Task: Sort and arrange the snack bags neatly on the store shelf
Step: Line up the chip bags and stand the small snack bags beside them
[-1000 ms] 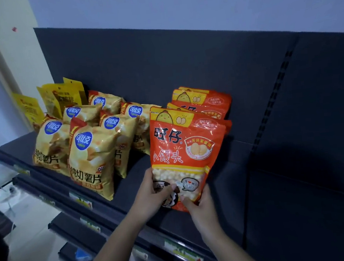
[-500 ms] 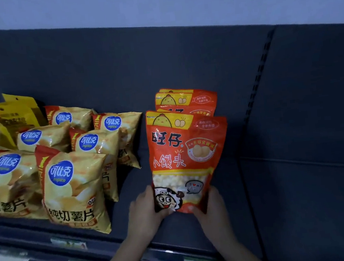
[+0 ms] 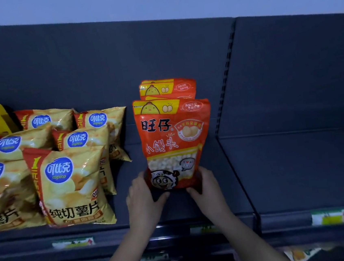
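Dark shelf (image 3: 298, 170) across the view, and at its middle the left hand (image 3: 143, 199) and right hand (image 3: 208, 190) have their fingers (image 3: 203, 172) curled round the two bottom corners of the front orange bag (image 3: 174, 142), thumbs tucked under its lower edge. It stands upright, long axis running straight up and away from the fingers, just in front of the orange bags behind (image 3: 167, 88), with the yellow chip bags (image 3: 72, 183) a gap away on the left. Both hands sit equally near, so I'd call a straight push back into that row.
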Tool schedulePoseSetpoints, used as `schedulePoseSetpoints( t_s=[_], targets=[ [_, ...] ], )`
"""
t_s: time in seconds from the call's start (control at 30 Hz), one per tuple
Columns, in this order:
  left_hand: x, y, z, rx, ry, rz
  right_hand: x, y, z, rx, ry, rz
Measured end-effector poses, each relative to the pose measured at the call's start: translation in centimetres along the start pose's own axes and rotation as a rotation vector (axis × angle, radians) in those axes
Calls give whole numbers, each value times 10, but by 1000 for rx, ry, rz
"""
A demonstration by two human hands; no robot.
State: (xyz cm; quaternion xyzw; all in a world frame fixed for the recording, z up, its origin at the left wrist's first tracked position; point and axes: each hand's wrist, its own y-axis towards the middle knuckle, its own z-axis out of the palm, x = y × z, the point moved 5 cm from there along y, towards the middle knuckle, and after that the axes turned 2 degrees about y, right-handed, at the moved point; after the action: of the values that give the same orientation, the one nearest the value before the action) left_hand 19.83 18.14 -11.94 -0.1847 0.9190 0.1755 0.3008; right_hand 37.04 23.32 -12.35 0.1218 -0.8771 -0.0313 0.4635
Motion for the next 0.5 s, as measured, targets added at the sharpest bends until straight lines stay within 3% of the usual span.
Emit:
schedulePoseSetpoints(
  t_s=[0.17,0.27,0.5],
  targets=[
    [-24,-18,-17,-126,-48,114,4,-18,-7,-61,10,17],
    [-55,-29,-14,-136,-127,269,-3,-28,-23,-76,-4,52],
    [-129,-44,51,148,-147,503,-35,-49,-107,-181,-179,80]
  ],
)
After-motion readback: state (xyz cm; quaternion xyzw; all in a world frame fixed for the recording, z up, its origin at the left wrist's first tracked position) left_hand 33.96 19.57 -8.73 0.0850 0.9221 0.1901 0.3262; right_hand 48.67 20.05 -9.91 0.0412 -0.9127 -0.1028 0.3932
